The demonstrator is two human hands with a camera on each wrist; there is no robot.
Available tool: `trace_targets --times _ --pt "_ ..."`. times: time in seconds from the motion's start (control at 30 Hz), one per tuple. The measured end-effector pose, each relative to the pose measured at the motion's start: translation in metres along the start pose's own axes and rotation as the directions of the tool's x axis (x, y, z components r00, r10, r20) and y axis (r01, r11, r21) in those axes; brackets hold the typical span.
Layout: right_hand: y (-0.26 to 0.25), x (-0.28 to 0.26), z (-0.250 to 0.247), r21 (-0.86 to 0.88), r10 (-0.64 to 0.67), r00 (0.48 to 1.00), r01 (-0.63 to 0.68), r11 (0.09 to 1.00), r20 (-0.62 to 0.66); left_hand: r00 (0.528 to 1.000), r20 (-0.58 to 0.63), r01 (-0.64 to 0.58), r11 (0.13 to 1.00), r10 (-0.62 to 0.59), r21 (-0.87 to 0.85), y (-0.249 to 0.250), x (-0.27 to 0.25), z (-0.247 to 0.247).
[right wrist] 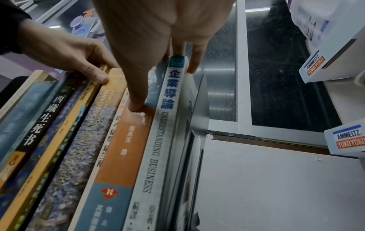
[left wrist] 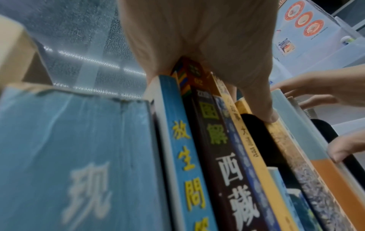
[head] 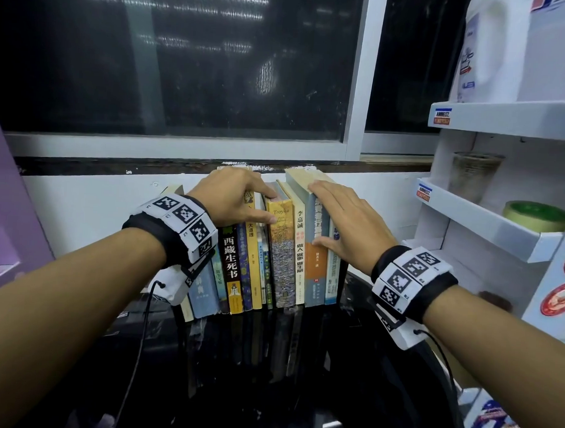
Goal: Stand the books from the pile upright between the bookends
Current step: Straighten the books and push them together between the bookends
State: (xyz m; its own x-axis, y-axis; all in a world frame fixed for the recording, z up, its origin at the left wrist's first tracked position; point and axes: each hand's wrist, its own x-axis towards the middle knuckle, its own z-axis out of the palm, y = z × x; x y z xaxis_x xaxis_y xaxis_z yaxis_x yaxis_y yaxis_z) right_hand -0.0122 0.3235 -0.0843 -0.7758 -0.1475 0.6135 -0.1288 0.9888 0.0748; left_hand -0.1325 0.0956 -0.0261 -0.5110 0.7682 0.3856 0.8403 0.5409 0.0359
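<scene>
A row of books (head: pixel 259 264) stands upright on the black glossy table (head: pixel 267 381) against the wall. My left hand (head: pixel 267 206) arches over the tops in the middle. Its forefinger lies on the top of the yellow Troyka book (head: pixel 281 246) and its thumb (right wrist: pixel 98 76) presses that spine. My right hand (head: pixel 326 215) lies flat with straight fingers on the tall books at the right end. Its thumb (right wrist: pixel 136 106) rests on the blue-and-orange book (right wrist: pixel 122 148), beside the Understanding Business book (right wrist: pixel 158 148). A dark bookend edge (head: pixel 342 278) shows right of the row. No pile is in view.
A white shelf unit (head: pixel 487 229) stands close on the right, holding a tape roll (head: pixel 537 216) and a cup (head: pixel 474 173). The window ledge (head: pixel 179 170) runs just behind the books. A purple panel (head: pixel 9 202) is at the left. Cables hang from both wristbands.
</scene>
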Motion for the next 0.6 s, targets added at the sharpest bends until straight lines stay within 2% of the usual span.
trace_targets --times 0.43,0.6 --pt "-0.006 0.000 0.004 -0.035 0.028 0.999 -0.029 0.999 -0.038 0.999 0.026 0.020 1.000 -0.020 -0.022 0.006 -0.003 -0.005" --pt "-0.006 -0.001 -0.001 -0.022 0.015 1.000 -0.016 1.000 -0.017 0.994 0.092 0.063 0.998 -0.065 0.027 0.009 0.001 -0.012"
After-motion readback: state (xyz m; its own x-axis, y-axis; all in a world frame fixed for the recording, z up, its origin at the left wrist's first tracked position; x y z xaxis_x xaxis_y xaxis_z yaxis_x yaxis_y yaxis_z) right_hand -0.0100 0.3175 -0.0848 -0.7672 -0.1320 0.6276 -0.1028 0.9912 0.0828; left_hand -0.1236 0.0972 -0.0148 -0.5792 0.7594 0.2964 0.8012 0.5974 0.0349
